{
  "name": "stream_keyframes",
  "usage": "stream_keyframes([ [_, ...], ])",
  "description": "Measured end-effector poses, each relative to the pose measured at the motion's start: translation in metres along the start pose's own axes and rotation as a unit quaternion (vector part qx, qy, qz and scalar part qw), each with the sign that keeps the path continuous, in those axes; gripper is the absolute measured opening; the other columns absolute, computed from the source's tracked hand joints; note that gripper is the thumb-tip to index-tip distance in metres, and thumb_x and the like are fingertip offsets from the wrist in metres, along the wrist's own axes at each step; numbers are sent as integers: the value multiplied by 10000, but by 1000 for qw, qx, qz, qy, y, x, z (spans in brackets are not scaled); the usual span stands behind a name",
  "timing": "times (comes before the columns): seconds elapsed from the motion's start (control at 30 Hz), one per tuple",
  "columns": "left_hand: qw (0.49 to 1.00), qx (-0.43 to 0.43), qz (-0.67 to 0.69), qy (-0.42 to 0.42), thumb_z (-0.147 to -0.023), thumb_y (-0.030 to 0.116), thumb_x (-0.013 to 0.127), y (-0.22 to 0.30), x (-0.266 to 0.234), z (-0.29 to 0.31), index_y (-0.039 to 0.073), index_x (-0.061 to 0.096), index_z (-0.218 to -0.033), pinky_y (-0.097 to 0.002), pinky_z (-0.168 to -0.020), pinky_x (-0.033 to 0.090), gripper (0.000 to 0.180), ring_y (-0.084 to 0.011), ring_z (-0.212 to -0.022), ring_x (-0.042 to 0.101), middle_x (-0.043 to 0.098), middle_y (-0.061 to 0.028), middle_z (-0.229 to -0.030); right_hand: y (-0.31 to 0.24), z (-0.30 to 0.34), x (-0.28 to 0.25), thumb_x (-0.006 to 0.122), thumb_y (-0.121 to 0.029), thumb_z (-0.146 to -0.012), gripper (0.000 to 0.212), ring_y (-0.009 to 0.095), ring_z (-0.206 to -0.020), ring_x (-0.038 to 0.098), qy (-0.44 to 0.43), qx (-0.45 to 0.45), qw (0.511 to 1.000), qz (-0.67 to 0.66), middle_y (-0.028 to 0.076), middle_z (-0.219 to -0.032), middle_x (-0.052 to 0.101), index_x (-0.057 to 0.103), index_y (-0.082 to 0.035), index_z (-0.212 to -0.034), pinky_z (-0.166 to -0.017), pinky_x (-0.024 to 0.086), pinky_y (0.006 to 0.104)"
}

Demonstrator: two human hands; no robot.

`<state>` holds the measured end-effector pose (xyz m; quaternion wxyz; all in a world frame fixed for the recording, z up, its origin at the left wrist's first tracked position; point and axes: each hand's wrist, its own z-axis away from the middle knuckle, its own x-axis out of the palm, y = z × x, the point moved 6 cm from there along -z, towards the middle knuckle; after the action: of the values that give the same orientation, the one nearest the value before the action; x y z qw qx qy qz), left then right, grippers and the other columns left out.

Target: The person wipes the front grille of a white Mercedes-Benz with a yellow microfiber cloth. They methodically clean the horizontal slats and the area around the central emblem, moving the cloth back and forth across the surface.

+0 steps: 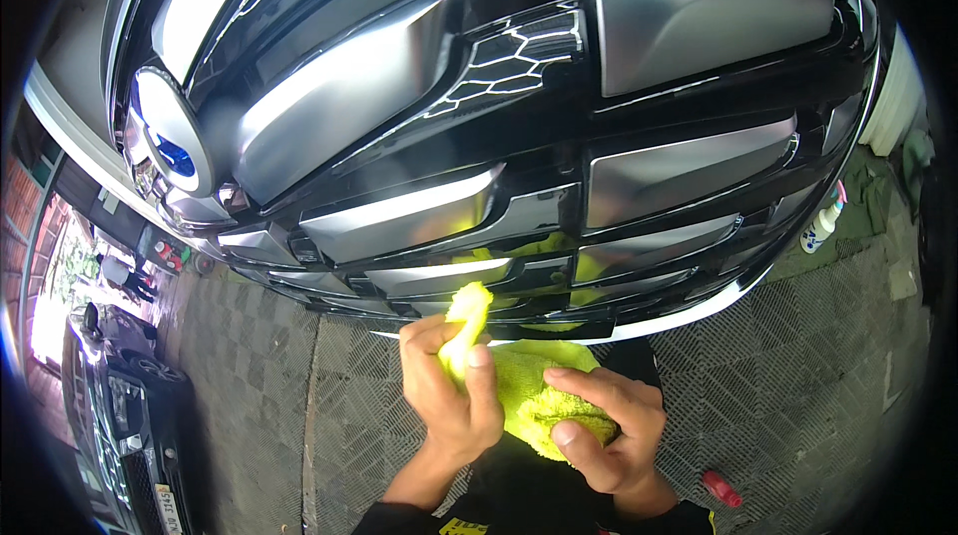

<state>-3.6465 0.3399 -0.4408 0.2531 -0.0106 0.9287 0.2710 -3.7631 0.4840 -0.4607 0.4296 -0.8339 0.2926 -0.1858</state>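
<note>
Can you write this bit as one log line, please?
left hand: grips yellow cloth | right hand: grips bunched yellow cloth | ahead: black-and-silver car grille | floor: red container at right

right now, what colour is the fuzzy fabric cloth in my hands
The fuzzy fabric cloth is bright yellow-green, seen best in the head view.

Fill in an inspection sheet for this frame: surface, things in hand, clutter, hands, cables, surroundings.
Surface: ridged grey floor below a glossy black-and-silver car grille.
Things in hand: yellow-green cloth, bunched at both hands.
Clutter: red object on the floor at lower right; white bottle beyond the grille's right side.
Left hand: fingers closed on cloth, one end sticking up.
Right hand: fingers gripping bunched cloth.
Cables: nothing seen.
Surroundings: dark parked car at left; distant person behind it.
</note>
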Motion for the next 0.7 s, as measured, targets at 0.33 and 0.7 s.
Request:
stream_keyframes([
  [0.33, 984, 117, -134, 5, -805, -82, 794, 21, 15, -20, -12, 716, -1106, -368, -639, 526, 318, -279, -753, 656, 670, -142, -965, -4, 8, -18, 727, -199, -819, 422, 189, -525, 641, 35, -34, 998, -39, 159, -682, 694, 735, 94, -1123, -515, 500, 297],
  [0.7, 984, 89, -153, 12, -837, -90, 749, 29, 22, -25, -23, 714, -1136, -349, -703, 520, 309, -261, -794, 644, 653, -141, -952, -8, 14, -37, 739, -228, -845, 417, 174, -490, 621, 50, -51, 997, -24, 128, -650, 681, 733, 62, -1144, -485, 509, 297],
])
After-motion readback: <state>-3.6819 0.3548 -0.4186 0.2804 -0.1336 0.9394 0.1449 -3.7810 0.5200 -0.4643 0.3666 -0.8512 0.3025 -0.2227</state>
